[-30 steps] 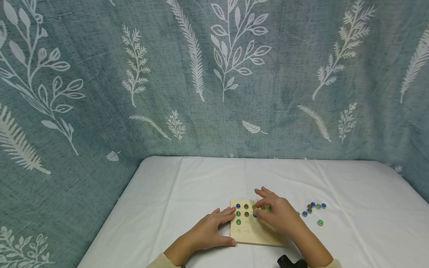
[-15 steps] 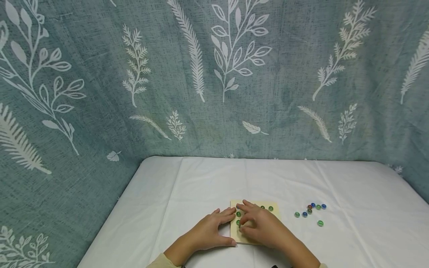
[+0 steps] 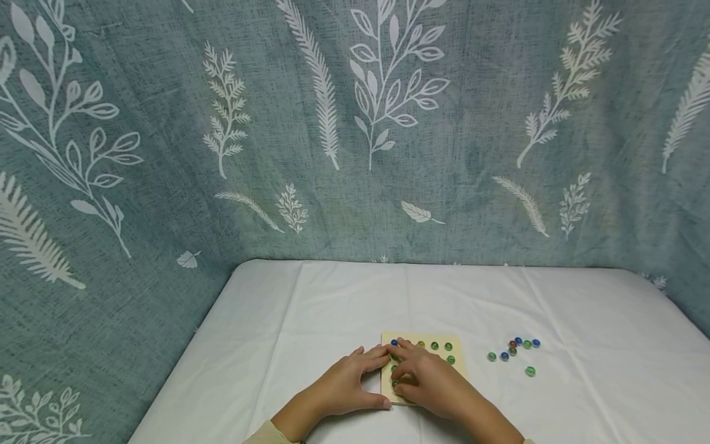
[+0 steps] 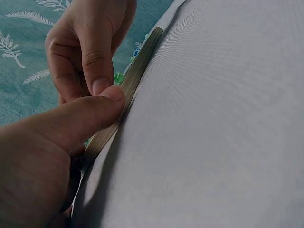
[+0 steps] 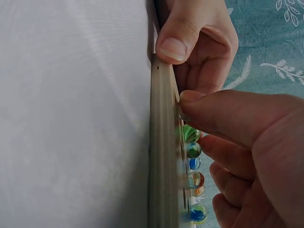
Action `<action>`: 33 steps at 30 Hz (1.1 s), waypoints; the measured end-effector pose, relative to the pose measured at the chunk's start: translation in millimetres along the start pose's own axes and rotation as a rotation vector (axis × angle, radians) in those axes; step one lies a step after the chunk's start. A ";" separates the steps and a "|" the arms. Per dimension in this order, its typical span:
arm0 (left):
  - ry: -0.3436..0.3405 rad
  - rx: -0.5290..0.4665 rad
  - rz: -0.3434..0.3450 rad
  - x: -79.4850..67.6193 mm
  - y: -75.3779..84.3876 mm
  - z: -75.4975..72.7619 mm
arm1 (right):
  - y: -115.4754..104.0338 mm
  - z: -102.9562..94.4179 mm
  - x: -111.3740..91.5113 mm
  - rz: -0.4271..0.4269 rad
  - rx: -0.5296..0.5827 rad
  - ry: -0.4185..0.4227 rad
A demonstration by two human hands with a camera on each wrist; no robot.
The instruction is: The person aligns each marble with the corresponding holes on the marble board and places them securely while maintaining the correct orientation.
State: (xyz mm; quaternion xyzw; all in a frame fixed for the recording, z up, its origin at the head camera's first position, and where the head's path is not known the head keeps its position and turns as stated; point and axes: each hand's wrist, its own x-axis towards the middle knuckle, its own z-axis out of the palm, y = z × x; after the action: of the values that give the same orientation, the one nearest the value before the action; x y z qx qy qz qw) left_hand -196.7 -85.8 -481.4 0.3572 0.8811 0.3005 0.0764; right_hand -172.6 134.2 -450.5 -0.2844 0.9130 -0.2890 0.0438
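A pale wooden board (image 3: 456, 369) with rows of shallow holes lies on the table, and several glass marbles sit in it. My left hand (image 3: 346, 385) braces the board's left side, its fingers extended along the edge and its thumb at the near left corner. Over the board, my right hand (image 3: 432, 379) pinches a green marble (image 3: 395, 383) between thumb and index finger at the near left hole. That hand hides much of the middle rows. In the right wrist view, a row of marbles (image 5: 194, 150) stands out from the board's face, beside my right fingers.
Loose marbles lie on the white tablecloth (image 3: 310, 308) right of the board, among them a blue marble (image 3: 535, 343) and a separate green marble (image 3: 530, 371). A teal patterned curtain (image 3: 471, 123) hangs behind and left of the table.
My right hand has moved from the board's upper middle to its near left corner, bringing a green marble there. A blue marble was left in the second row. My left hand has stayed put.
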 end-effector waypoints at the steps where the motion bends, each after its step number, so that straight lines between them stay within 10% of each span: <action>1: 0.000 0.001 0.001 0.0 0.0 0.1 | 0.0 0.2 -0.1 0.000 0.000 0.000; 33: 0.001 0.008 -0.005 0.6 -1.5 2.7 | 2.9 -5.8 -1.9 -0.021 0.030 0.037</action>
State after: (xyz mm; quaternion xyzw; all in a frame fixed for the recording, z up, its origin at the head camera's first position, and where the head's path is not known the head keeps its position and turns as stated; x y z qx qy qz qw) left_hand -197.0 -84.9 -484.4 0.3553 0.8831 0.2970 0.0753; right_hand -173.8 140.2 -447.5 -0.2878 0.9063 -0.3082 0.0282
